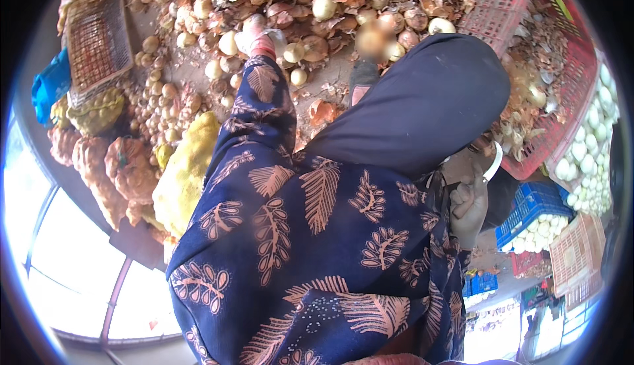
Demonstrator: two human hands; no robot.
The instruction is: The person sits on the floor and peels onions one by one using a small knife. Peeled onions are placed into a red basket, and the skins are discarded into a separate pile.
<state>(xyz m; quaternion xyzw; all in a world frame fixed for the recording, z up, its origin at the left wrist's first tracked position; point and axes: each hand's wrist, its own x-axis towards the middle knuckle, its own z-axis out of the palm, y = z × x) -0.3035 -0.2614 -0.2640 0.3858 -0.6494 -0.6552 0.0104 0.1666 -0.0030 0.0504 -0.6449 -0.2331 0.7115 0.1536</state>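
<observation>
My left hand (254, 33) stretches forward into a heap of onions (317, 8), beside a pale onion (228, 43). Something white and thin partly covers this hand, and a red band circles the wrist. Whether its fingers hold an onion cannot be made out. Down at my right side, beyond my raised knee, my right hand (468, 201) grips a knife. The knife's curved, pale blade (494, 162) points up and away from me. Its handle is hidden by the fingers. Loose dry skins lie among the onions, some of which look peeled.
A red plastic crate (537, 159) with onion skins stands to the right. Behind it lie many white peeled onions (587, 152) and a blue crate (532, 206) of more. At left are filled mesh sacks (129, 167), a yellow sack (185, 172) and a tilted crate (99, 38).
</observation>
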